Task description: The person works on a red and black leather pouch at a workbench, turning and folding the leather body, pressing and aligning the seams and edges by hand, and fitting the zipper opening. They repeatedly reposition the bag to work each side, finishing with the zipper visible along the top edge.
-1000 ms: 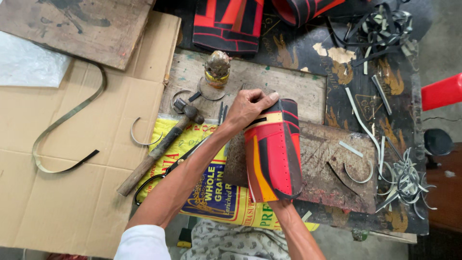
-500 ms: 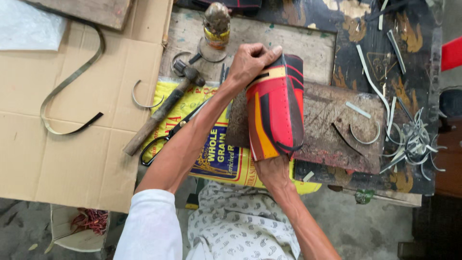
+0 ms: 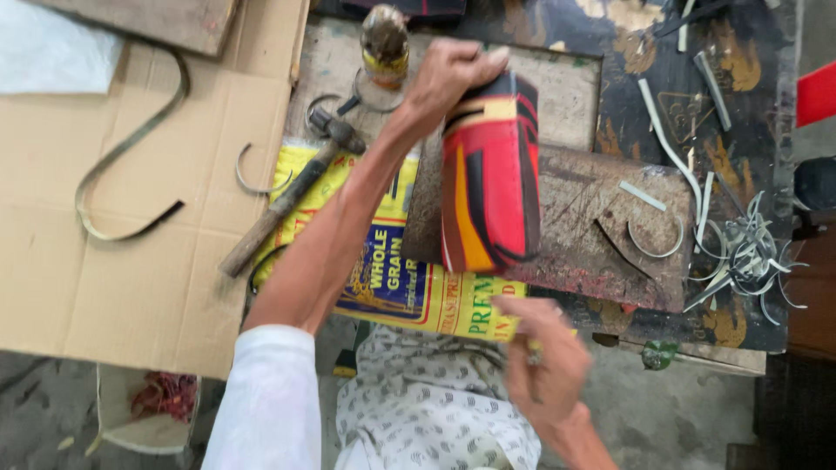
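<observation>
Scene: a cluttered workbench is seen from above, with a curved sheet-metal piece (image 3: 489, 174), painted red, orange and black, stood on a rusty metal slab (image 3: 601, 231).
Left hand: the left hand (image 3: 448, 78) is laid over the far end of the painted piece, fingers curled down around its top edge, so the piece is gripped and steadied there.
Right hand: the right hand (image 3: 544, 361) is seen below the slab, just off the piece's near end, fingers loosely half-open and bent; nothing is seen held in it.
Where the piece is: it is stood lengthwise on the left part of the slab, its near end by a yellow and blue printed sack (image 3: 396, 278), which is spread under the slab's edge.
Tools at hand: a wooden-handled hammer (image 3: 287, 200) is left lying on the sack and cardboard (image 3: 131, 287), apart from both hands; a small dirty tin (image 3: 385, 39) is stood beyond the left hand.
Offcuts: thin curled metal strips (image 3: 740, 252) are heaped at the slab's right, well apart from the piece.
Doing it well: the curve is judged best kept true if the piece is held square on the slab and pressed evenly from the top, with the free hand brought to the near end so it is not rocked.
Caution: the cut edges are likely sharp, so fingertips are best kept on the painted faces.
</observation>
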Available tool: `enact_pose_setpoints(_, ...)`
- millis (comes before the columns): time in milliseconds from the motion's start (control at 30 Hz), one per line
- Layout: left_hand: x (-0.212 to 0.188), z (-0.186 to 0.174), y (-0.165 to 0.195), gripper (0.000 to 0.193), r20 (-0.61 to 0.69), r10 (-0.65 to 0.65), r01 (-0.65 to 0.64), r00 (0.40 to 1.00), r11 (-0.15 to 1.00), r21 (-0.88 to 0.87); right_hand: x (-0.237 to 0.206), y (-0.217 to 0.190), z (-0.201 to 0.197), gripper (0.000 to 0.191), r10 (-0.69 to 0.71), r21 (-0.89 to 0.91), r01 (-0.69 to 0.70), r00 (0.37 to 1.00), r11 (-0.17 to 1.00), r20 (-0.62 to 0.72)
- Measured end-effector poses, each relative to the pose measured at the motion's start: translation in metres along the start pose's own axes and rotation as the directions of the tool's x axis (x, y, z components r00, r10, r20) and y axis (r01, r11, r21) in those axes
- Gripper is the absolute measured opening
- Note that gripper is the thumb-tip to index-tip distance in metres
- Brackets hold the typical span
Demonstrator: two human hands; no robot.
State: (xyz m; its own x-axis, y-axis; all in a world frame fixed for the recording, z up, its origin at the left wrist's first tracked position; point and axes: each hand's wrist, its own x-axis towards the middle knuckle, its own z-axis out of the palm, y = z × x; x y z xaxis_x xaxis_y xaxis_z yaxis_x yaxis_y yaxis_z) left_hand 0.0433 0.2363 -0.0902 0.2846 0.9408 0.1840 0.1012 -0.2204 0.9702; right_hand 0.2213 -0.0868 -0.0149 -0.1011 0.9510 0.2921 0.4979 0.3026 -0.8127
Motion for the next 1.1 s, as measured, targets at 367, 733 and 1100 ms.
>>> enact_pose_setpoints(367,-0.011,-0.013,0.001,0.042,-0.173,0.329,-0.244,0.928,0.890,0.386,0.144,0.018,-0.008,0.052,0.021,-0.145,0.030,0.940,0.989,0.342)
enact_pose_setpoints(733,-0.261,-0.098,0.051,0.041,-0.203,0.159,0.105,0.966,0.476,0.873,0.136,0.017,-0.015,0.059,0.086,-0.125,-0.041,0.919,0.991,0.384)
enact_pose_setpoints(1100,-0.266,0.019,0.087,0.051,-0.236,0.122,0.031,0.964,0.832,0.554,0.129,0.018,-0.012,0.055,0.046,-0.113,-0.007,0.940,0.994,0.338)
